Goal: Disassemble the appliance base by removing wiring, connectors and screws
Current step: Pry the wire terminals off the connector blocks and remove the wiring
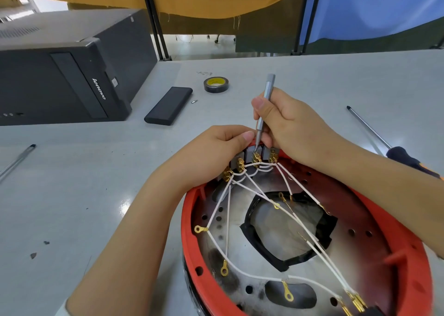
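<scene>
The red appliance base (189, 222) lies open side up at the near right, tilted toward me. White wires (242, 268) with brass ring terminals cross its metal floor and run to a row of grey switches with brass connectors (256, 157) at the far rim. My left hand (211, 152) grips that rim and the switch block, thumb on top. A slim grey precision screwdriver (265, 104) stands nearly upright in the grip of my right hand (288, 128), its tip down on the middle connector.
A black Lenovo computer case (60, 75) lies at the far left. A black flat case (168, 105), a small bit (194, 101) and a roll of black tape (216, 84) sit beyond my hands. A long screwdriver (389, 145) lies at the right, a pen (18, 160) at the left.
</scene>
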A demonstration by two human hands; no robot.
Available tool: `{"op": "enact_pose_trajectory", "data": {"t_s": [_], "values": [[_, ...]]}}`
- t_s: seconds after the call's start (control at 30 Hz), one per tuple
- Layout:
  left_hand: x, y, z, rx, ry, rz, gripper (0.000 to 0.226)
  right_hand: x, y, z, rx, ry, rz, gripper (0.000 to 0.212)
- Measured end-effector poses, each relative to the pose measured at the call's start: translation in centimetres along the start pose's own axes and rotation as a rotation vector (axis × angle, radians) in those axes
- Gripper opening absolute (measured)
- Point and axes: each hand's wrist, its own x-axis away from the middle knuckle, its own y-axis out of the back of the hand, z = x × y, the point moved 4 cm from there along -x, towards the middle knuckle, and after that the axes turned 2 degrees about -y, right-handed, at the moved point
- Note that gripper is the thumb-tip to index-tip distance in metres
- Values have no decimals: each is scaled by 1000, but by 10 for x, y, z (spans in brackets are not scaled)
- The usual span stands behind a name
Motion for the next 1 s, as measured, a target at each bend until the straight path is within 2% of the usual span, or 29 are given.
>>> {"op": "enact_pose_trajectory", "data": {"t_s": [0.3, 0.6, 0.77, 1.0], "values": [[0, 1, -2, -4, -6, -5, 27, 1, 0, 2, 4, 5, 5, 26], [-2, 0, 2, 59, -21, -7, 26, -11, -5, 7, 249, -67, 50, 32], [-3, 0, 3, 75, -12, -10, 26, -12, -8, 7, 299, -82, 27, 34], [-1, -1, 1, 76, -7, 1, 27, -2, 0, 2, 133, -81, -76, 31]]}}
